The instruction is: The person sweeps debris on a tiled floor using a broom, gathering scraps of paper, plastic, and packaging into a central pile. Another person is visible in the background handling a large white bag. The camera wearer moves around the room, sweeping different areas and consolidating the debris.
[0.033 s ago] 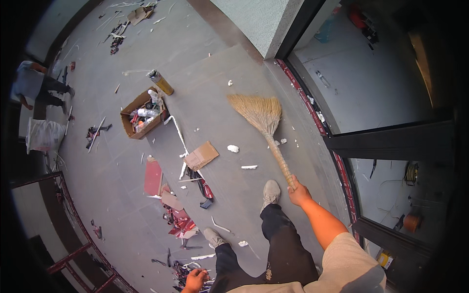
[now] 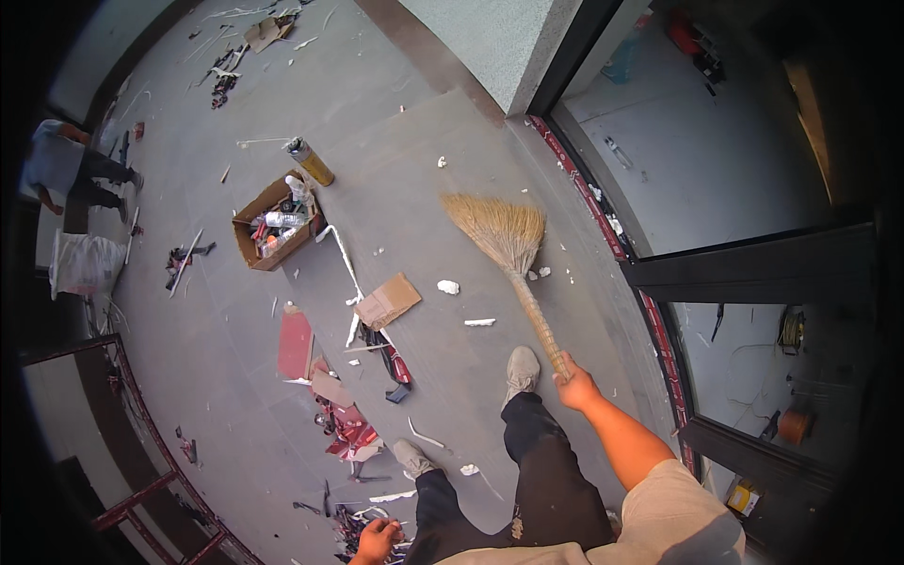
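I see a broom [image 2: 515, 254] of coarse straw: a flared, pale fan of bristles [image 2: 497, 224] narrowing into a ridged, slender handle [image 2: 537, 315]. Around it, on a smooth grey floor [image 2: 405, 179], I make out a crumpled white lump [image 2: 448, 286], a flat, creased piece of brown cardboard [image 2: 388, 300] and an open cardboard box [image 2: 288, 250] holding clear plastic bottles [image 2: 285, 218], with a yellowish cylindrical can [image 2: 312, 163] just beside it. The right hand [image 2: 576, 383] is wrapped round the handle's end; the broom reaches forward and slightly left from it. The left hand [image 2: 379, 541] is low, well apart from the broom, near a scrap heap [image 2: 350, 524]; its fingers curl, and I cannot tell whether they hold anything.
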A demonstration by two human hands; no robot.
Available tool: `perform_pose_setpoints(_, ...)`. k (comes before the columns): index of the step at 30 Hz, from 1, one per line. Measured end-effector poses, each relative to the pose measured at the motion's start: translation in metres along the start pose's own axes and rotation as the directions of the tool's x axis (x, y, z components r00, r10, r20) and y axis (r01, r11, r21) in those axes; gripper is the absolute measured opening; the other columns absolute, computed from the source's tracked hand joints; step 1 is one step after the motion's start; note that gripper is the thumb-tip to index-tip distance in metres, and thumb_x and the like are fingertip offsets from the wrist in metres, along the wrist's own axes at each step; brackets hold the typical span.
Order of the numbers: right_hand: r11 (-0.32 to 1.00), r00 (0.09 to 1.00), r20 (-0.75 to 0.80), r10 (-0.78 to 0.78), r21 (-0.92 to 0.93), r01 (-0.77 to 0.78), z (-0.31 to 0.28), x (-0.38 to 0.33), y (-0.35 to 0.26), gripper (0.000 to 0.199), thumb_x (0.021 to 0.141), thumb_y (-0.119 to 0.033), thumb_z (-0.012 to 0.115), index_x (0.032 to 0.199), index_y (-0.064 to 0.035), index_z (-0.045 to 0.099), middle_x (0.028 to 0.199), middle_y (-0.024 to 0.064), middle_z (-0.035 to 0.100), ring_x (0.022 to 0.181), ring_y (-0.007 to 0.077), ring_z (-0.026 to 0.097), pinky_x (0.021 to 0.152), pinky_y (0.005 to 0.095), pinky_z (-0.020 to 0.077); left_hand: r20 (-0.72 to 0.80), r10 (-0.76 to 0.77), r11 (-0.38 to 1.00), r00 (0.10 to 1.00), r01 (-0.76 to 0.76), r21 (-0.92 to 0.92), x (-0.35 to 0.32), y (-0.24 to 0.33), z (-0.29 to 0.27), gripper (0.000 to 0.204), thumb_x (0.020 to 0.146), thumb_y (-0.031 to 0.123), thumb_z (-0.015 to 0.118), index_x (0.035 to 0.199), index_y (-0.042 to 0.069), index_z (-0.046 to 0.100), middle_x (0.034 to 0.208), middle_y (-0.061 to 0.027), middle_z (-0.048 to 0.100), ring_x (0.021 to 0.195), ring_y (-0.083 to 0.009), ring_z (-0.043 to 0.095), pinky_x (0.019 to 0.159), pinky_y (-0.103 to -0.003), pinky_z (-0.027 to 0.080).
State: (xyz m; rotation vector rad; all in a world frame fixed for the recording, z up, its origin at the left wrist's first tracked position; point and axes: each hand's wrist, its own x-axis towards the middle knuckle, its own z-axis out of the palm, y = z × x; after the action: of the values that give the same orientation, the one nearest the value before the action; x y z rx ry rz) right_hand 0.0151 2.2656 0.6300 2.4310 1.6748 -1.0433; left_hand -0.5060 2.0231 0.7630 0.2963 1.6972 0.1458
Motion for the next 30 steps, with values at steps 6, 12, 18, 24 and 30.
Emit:
perform_pose_setpoints(6,0.868,0.932,0.299,0.203,0.385,-0.313,-0.116,-0.119,-0.104,0.057,0.092,-0.023,0.063,0.145,-0.0079,0.049,0.086,0.0122,0.066,0.075,0.0175,0.064,0.070,0.0326,0.0523,0.049,-0.182,0.981,0.982,0.184,-0.057,0.013,-0.067,-0.051,0.032,0.094,0.032,0.059,0.111,0.006,0.065,0.090,-0.0138,0.068,0.082,-0.0238,0.068,0.061,-0.038,0.056)
perform_pose_setpoints(12,0.971,0.976,-0.051,0.211,0.127,-0.203,-0.073,-0.008,-0.073,0.060,0.093,-0.026,0.060,0.148,-0.0084,0.044,0.117,0.0234,0.068,0.107,0.0321,0.068,0.088,0.0367,0.0533,-0.027,-0.103,0.995,0.994,0.102,-0.023,0.025,-0.109,-0.096,0.032,0.091,0.026,0.070,0.111,0.000,0.067,0.091,-0.0084,0.071,0.077,-0.0169,0.067,0.070,-0.033,0.054)
perform_pose_setpoints(18,0.835,0.875,0.321,0.361,0.306,-0.457,0.023,-0.120,-0.159,0.062,0.097,-0.026,0.055,0.154,-0.0163,0.034,0.065,0.0060,0.062,0.043,0.0158,0.055,0.038,0.0340,0.0433,0.328,0.460,0.524,0.825,-0.550,0.650,0.070,-0.215,-0.114,0.015,0.085,0.020,0.065,0.096,0.010,0.065,0.083,-0.0085,0.066,0.073,-0.0266,0.065,0.062,-0.044,0.054)
perform_pose_setpoints(24,0.851,0.931,0.311,0.192,0.420,-0.316,-0.011,-0.245,-0.153,0.056,0.093,-0.029,0.064,0.146,-0.0137,0.050,0.091,0.0105,0.064,0.073,0.0203,0.060,0.064,0.0336,0.0463,0.418,0.834,-0.103,0.359,-0.644,0.758,0.055,-0.205,-0.109,0.012,0.082,0.017,0.066,0.092,0.010,0.065,0.082,-0.0102,0.067,0.072,-0.0298,0.067,0.060,-0.042,0.055)
perform_pose_setpoints(30,0.919,0.941,-0.012,0.338,0.221,-0.327,-0.087,-0.202,-0.108,0.059,0.093,-0.032,0.058,0.147,-0.0099,0.046,0.129,0.0234,0.062,0.121,0.0391,0.059,0.101,0.0420,0.0467,-0.022,0.004,0.997,1.000,-0.005,-0.080,0.015,-0.141,-0.114,0.020,0.092,0.016,0.067,0.100,-0.002,0.066,0.084,-0.0085,0.068,0.068,-0.0182,0.066,0.058,-0.031,0.052)
